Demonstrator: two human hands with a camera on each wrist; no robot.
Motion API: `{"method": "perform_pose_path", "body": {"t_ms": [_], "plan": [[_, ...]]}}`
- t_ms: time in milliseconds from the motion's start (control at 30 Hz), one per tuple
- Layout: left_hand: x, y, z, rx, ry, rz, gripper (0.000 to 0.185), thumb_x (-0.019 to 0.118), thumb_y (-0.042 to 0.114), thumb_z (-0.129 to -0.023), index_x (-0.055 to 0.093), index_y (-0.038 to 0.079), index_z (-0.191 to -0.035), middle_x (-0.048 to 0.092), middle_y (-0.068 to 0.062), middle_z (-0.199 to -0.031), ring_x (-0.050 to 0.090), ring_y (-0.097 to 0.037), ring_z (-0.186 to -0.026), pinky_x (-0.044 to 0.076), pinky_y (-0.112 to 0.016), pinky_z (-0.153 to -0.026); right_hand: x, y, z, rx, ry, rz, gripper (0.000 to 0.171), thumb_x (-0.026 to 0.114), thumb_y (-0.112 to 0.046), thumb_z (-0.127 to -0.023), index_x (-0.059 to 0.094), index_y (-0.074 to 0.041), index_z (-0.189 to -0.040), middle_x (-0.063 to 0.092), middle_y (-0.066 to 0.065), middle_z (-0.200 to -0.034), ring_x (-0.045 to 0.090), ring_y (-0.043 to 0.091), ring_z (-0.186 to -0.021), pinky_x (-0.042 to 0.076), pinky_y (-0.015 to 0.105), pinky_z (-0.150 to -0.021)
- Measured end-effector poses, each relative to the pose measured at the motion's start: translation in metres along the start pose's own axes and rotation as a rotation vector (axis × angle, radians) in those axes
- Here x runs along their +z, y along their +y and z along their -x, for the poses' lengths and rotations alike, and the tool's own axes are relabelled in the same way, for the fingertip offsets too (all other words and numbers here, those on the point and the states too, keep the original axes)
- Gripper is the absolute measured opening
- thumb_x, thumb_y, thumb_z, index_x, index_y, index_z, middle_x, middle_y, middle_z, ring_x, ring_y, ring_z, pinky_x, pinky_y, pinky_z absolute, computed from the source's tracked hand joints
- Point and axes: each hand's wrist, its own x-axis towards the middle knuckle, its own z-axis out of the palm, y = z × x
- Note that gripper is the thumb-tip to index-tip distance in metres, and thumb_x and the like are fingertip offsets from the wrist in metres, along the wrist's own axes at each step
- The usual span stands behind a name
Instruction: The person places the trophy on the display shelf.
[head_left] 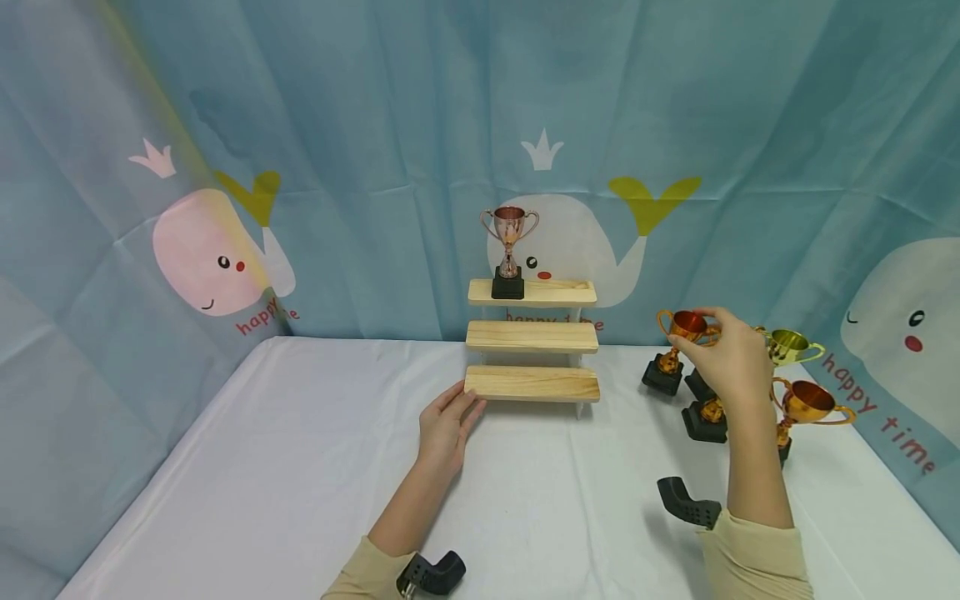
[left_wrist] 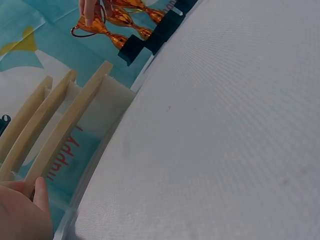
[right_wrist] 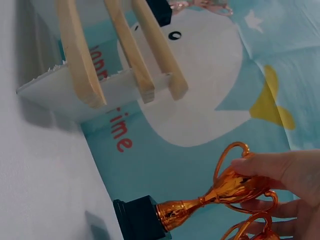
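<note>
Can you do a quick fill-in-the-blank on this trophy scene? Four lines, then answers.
1. The rose-coloured trophy stands on the ____ step of the wooden shelf.
2. The right hand grips the orange trophy by its ____.
3. The left hand touches the shelf's ____ step.
4. The backdrop shows cartoon ____.

Missing words: top; cup; bottom; whales

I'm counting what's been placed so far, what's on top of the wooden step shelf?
On the wooden step shelf, only the top step holds anything: one rose-coloured trophy on a black base, near its left end. The middle and bottom steps are bare. The left hand rests at the bottom step's left end.
</note>
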Motion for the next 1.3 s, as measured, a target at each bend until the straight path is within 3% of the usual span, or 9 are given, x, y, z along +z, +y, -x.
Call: {"method": "perform_pose_path", "body": {"t_ms": [233, 367, 500, 800, 833, 933, 1000, 1067, 1300], "plan": [[0.000, 0.000, 0.000, 0.009, -0.011, -0.004, 0.049, 0.055, -0.006, -0.106, 0.039, -0.017, -0.151, 0.040, -0.031, -0.153, 0.054, -0.031, -0.131, 0.059, -0.029, -0.107, 0.002, -0.004, 0.001, -0.060, 0.051, -0.077, 0.065, 0.075, -0.036, -0.100, 0.053, 0.001, -0.149, 0.066, 0.035, -0.121, 0.064, 0.037, -0.075, 0.050, 0.031, -0.051], [-0.001, 0.000, -0.001, 0.010, -0.010, -0.002, 0.049, 0.055, -0.006, -0.106, 0.040, -0.017, -0.151, 0.041, -0.031, -0.152, 0.055, -0.030, -0.130, 0.060, -0.029, -0.106, 0.004, -0.006, 0.001, -0.099, 0.079, -0.141, 0.063, 0.076, -0.031, -0.100, 0.053, 0.001, -0.149, 0.063, 0.035, -0.130, 0.069, 0.045, -0.089, 0.063, 0.046, -0.063], [0.000, 0.001, 0.000, 0.011, -0.005, 0.007, 0.049, 0.056, -0.007, -0.105, 0.040, -0.017, -0.150, 0.042, -0.031, -0.151, 0.055, -0.030, -0.130, 0.060, -0.030, -0.107, 0.005, -0.008, 0.000, -0.133, 0.113, -0.193, 0.061, 0.076, -0.026, -0.099, 0.054, 0.002, -0.148, 0.061, 0.036, -0.135, 0.069, 0.051, -0.100, 0.065, 0.062, -0.078], [0.000, 0.002, 0.001, 0.005, 0.000, 0.013, 0.050, 0.055, -0.007, -0.106, 0.039, -0.016, -0.152, 0.041, -0.032, -0.153, 0.051, -0.034, -0.137, 0.057, -0.034, -0.111, 0.007, -0.013, 0.000, -0.170, 0.174, -0.229, 0.060, 0.078, -0.020, -0.098, 0.054, 0.002, -0.149, 0.061, 0.036, -0.135, 0.069, 0.052, -0.104, 0.064, 0.061, -0.083], [0.000, 0.002, 0.001, 0.004, -0.001, 0.011, 0.050, 0.055, -0.007, -0.106, 0.039, -0.016, -0.152, 0.041, -0.031, -0.153, 0.051, -0.035, -0.137, 0.057, -0.033, -0.111, 0.007, -0.014, 0.000, -0.169, 0.176, -0.229, 0.060, 0.078, -0.020, -0.098, 0.054, 0.002, -0.149, 0.061, 0.036, -0.136, 0.068, 0.052, -0.105, 0.064, 0.058, -0.082], [0.000, 0.001, 0.001, 0.005, -0.007, 0.006, 0.049, 0.055, -0.007, -0.106, 0.039, -0.017, -0.151, 0.041, -0.031, -0.153, 0.050, -0.036, -0.138, 0.058, -0.032, -0.110, 0.007, -0.016, 0.001, -0.165, 0.174, -0.239, 0.060, 0.079, -0.019, -0.098, 0.054, 0.002, -0.149, 0.060, 0.036, -0.138, 0.067, 0.051, -0.106, 0.064, 0.033, -0.076], [0.000, 0.001, 0.000, 0.005, -0.009, 0.004, 0.049, 0.055, -0.006, -0.106, 0.039, -0.017, -0.151, 0.041, -0.031, -0.153, 0.050, -0.036, -0.138, 0.058, -0.031, -0.109, 0.007, -0.017, 0.002, -0.170, 0.170, -0.249, 0.060, 0.079, -0.020, -0.098, 0.055, 0.001, -0.148, 0.060, 0.036, -0.138, 0.067, 0.051, -0.106, 0.053, 0.013, -0.070], [0.001, 0.001, 0.000, 0.003, -0.011, 0.003, 0.049, 0.055, -0.006, -0.106, 0.039, -0.016, -0.151, 0.042, -0.031, -0.153, 0.050, -0.037, -0.139, 0.058, -0.032, -0.109, 0.007, -0.019, 0.003, -0.179, 0.168, -0.261, 0.059, 0.079, -0.019, -0.097, 0.055, 0.002, -0.148, 0.060, 0.036, -0.138, 0.067, 0.051, -0.105, 0.040, 0.001, -0.066], [0.001, 0.001, 0.001, -0.004, -0.010, 0.003, 0.050, 0.056, -0.005, -0.106, 0.039, -0.016, -0.152, 0.043, -0.032, -0.153, 0.050, -0.039, -0.140, 0.057, -0.034, -0.111, 0.008, -0.028, 0.006, -0.203, 0.169, -0.286, 0.059, 0.079, -0.017, -0.097, 0.055, 0.002, -0.148, 0.060, 0.034, -0.138, 0.066, 0.050, -0.106, 0.037, -0.006, -0.067]]}}
